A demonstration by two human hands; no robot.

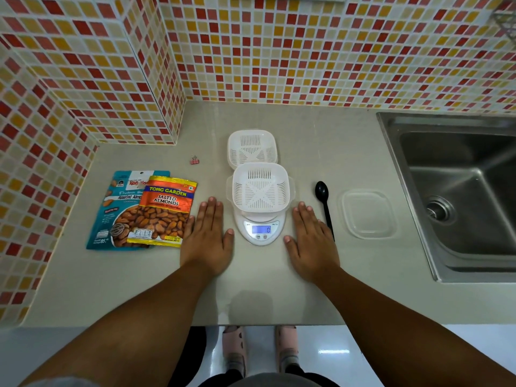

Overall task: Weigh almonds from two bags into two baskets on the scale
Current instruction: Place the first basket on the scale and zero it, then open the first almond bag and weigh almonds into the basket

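Mosaic wall tiles in red, orange and cream enclose a beige countertop (321, 141), with a stainless steel sink (458, 191) set into its right end. At the centre of the counter stands a white digital scale (261, 230); its lit display appears to read 0, though the digits are small. A white slotted basket (261, 188) sits on the scale platform. A second white slotted basket (252, 148) rests on the counter directly behind it, touching or nearly touching the first. To the left lie two almond bags: a teal roasted almond bag (111, 213) underneath, and an orange salted almond bag (164, 210) overlapping its right side. A small pink binder clip (194, 160) lies behind the bags. Right of the scale lies a black plastic spoon (324, 202), and beyond it a clear plastic lid (368, 215). The left hand (208, 236) rests flat on the counter between the orange bag and the scale, fingers straight. The right hand (311, 241) rests flat between the scale and the spoon, fingers straight, holding nothing.
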